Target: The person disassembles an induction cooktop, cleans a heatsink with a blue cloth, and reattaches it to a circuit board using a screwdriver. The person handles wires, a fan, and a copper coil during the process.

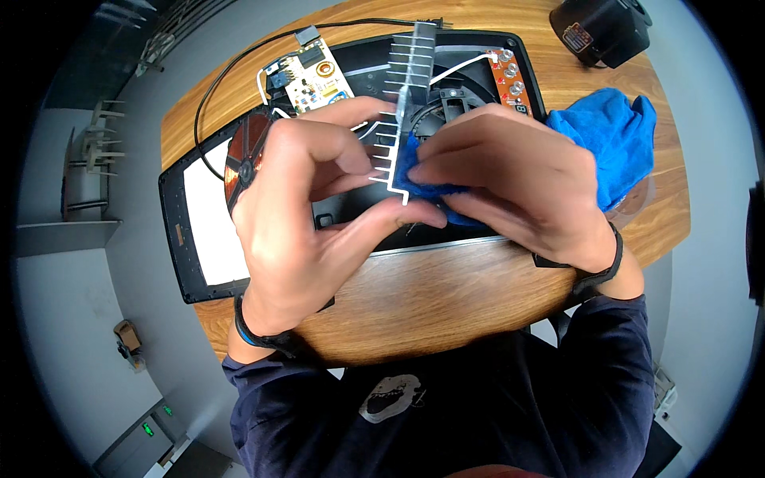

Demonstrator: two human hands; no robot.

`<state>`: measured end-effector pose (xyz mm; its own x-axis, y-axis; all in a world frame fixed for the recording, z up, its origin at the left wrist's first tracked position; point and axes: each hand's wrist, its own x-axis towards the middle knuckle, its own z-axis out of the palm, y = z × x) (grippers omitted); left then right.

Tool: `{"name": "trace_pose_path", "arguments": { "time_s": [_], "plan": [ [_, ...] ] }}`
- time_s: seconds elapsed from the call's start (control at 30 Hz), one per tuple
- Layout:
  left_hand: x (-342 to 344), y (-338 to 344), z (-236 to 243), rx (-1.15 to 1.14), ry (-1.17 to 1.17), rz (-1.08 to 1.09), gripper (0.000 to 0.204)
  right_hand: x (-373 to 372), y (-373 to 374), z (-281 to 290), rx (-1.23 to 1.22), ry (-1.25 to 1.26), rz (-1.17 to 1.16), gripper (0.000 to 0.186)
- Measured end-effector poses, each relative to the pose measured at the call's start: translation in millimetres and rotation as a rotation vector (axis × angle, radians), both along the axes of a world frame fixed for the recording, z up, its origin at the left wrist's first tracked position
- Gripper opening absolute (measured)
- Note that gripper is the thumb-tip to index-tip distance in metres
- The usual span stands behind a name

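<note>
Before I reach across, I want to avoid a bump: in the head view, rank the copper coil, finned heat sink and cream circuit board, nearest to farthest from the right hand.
1. Finned heat sink: immediately left of the right hand, beside the blue cloth it pinches.
2. Cream circuit board: upper left.
3. Copper coil: farther left, partly hidden by the left hand.

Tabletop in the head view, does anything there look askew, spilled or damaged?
Yes, askew: the circuit board sits slanted at the black housing's upper left, jutting past it rather than squarely inside. Nothing looks spilled; the finned heat sink shows no clear damage where visible.
</note>
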<state>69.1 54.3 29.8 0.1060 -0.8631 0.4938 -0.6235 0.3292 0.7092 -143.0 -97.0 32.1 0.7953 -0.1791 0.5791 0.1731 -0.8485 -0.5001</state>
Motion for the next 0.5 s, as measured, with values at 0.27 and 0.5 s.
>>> {"name": "trace_pose_path", "arguments": {
  "time_s": [0.27, 0.5],
  "plan": [
    [-3, 1, 0, 0.003, 0.058, -0.118, 0.048, -3, 1, 5, -0.076, 0.008, -0.176, 0.037],
    [-3, 1, 1, 0.023, 0.033, -0.053, 0.044, -5, -9, 7, -0.069, -0.016, -0.007, 0.039]
  ]
}}
